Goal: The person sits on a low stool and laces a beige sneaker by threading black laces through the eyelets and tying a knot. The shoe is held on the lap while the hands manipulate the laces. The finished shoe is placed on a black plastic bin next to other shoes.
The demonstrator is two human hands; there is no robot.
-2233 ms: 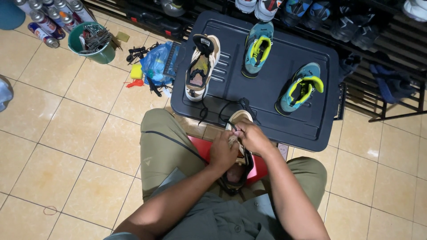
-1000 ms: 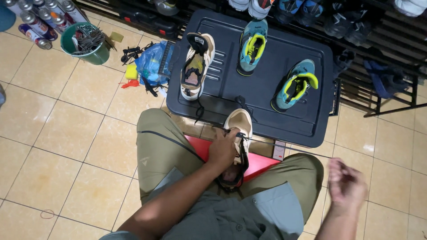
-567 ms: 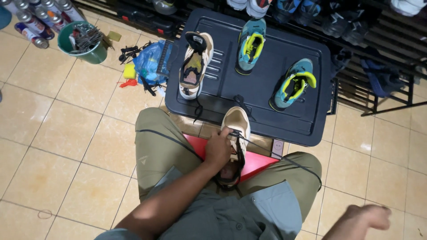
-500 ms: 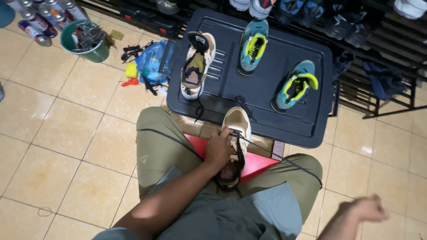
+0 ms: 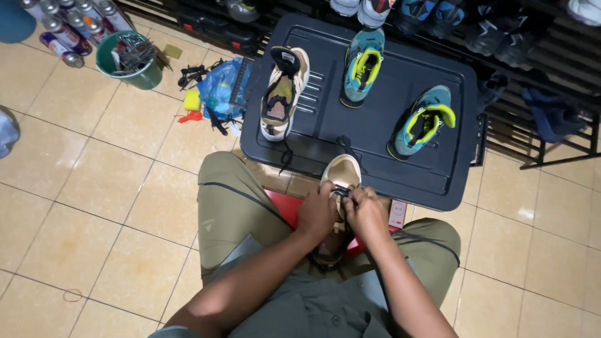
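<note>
Head view shows me both hands closed on the tan shoe (image 5: pixel 341 178) between my knees, left hand (image 5: pixel 316 213) gripping its side, right hand (image 5: pixel 365 209) pinching the black lace (image 5: pixel 340 189), just before the black tray (image 5: pixel 375 125).

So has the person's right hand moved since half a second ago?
Yes. The right hand has come in from low at the right, beyond the knee, up and leftward to the tan shoe on the lap, beside the left hand.

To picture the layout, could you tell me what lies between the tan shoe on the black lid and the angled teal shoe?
In the head view, another teal-and-yellow shoe stands between them, on the black lid.
</note>
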